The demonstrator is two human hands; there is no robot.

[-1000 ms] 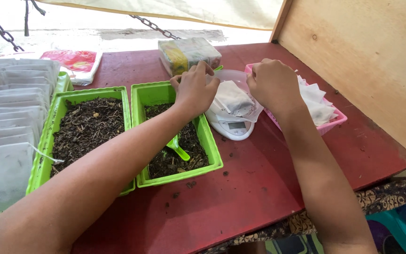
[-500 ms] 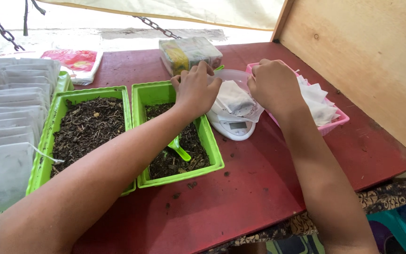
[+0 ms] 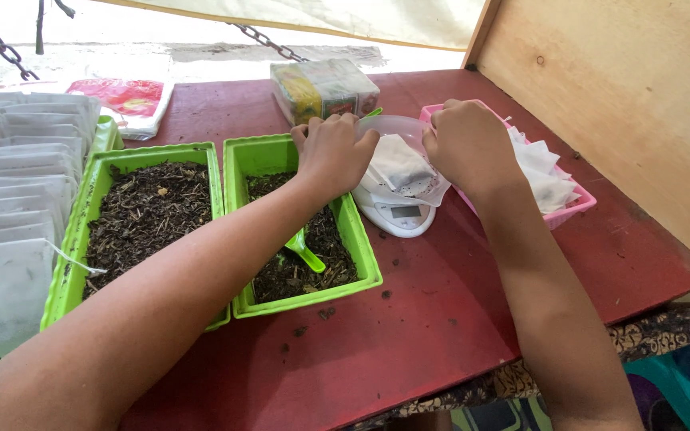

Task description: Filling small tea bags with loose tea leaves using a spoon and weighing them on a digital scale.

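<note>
**Both hands at the bag on the scale**

Right now the white filter bag (image 3: 397,162) lies on the small white scale (image 3: 397,214), in a clear dish, btwn the two hands. Its long axis runs roughly from far-left to near-right. Left hand (image 3: 333,156) is curled at the bag's left edge, fingers bent down onto it; right hand (image 3: 466,144) is a loose fist at the bag's far-right corner. Both seem to pinch the bag's top, but the fingertips are hidden, so can't tell the exact grip. Both hands are about equally close to it.

Left of the scale: a green tray (image 3: 365,267) of dark dried leaves w/ a green scoop (image 3: 303,251) lying in it, then a second green tray (image 3: 89,207) (same dark stuff). Far left, rows of white bags (image 3: 17,183). Right, touching the right wrist, a pink basket (image 3: 573,209) w/ more white bags.

Pkgs: a boxy clear-wrapped pack (image 3: 323,88), yellow-green w/ pale sides, sits just behind the left hand; a flat red-and-white packet (image 3: 125,100) lies at the far-left corner of the red table (image 3: 441,319).
</note>
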